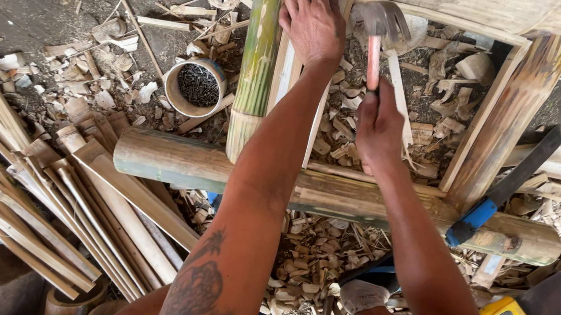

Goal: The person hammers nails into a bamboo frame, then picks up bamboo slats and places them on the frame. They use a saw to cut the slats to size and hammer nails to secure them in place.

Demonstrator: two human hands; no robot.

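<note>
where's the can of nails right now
In the head view the can of nails sits on the ground at upper left, just left of the upright green bamboo pole and above the horizontal bamboo log.

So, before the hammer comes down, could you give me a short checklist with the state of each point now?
1. Right hand grips the hammer by its handle: ok.
2. Left hand presses on the slat beside the green bamboo pole: ok.
3. Left fingers clear of the hammer head: not ok, they lie close.
4. Nail in place under the head: cannot tell.
5. Cup of nails near: ok.
6. Knife with blue handle away from both hands: ok.
</note>
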